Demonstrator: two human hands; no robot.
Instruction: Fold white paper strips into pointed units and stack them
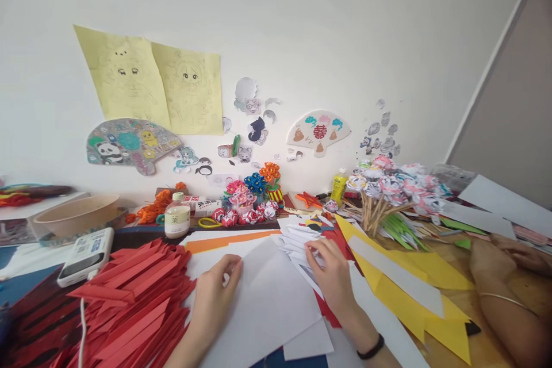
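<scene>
My left hand (219,287) is closed over the left side of a large white sheet of paper (276,293). Its thumb and forefinger meet, and whatever may be between them is hidden. To the right, my right hand (334,273), a dark band on its wrist, pinches at a pile of folded white paper pieces (297,241). Its fingertips close on one folded piece at the pile's near right side. A big heap of folded red paper strips (142,293) lies left of my left hand. Yellow paper (388,282) with a white strip on it spreads beyond my right wrist.
Another person's forearm and hands (500,276) rest at the right edge. Behind stand a bottle with a pale label (177,215), paper flowers on sticks (388,190) and a yellow bottle (339,185). A white device with a cable (86,256) sits left, near a beige basin (77,210).
</scene>
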